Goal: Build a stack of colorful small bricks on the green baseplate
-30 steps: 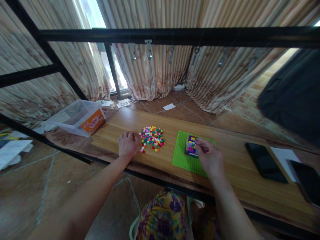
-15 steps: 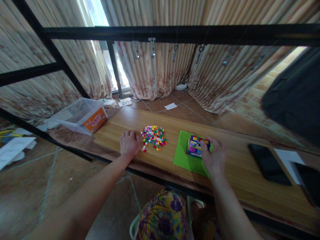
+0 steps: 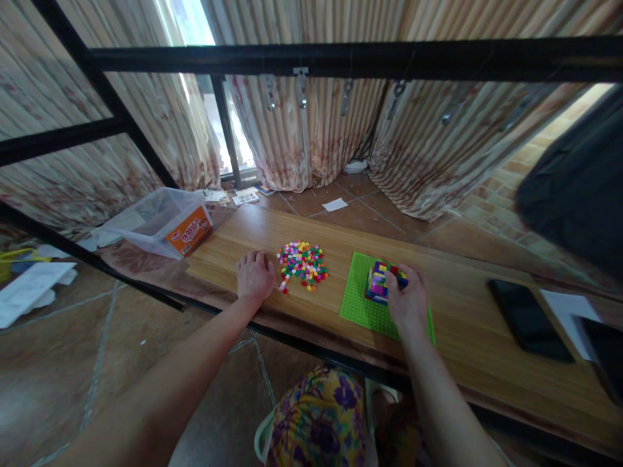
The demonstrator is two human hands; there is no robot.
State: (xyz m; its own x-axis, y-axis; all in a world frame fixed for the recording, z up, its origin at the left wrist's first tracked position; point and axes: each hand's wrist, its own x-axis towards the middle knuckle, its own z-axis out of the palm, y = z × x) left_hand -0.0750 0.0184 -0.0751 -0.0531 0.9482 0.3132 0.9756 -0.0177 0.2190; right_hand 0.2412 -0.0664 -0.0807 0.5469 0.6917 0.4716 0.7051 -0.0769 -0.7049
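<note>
Squat brick block [image 3: 378, 283] on green board [image 3: 357, 303].
Purple, yellow, blue patches; right hand [image 3: 409, 298] at right side; left hand [image 3: 256, 275] apart; can't tell either grip.

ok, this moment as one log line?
left hand: on wooden table, beside loose bricks | right hand: at brick build on green baseplate

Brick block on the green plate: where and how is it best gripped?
Probably by its left and right walls, coming from above: the block is a squat, box-like stack rising from the flat green plate. Its left wall shows uncovered, but the right hand covers its right end, so that hand would likely have to move aside first.
</note>
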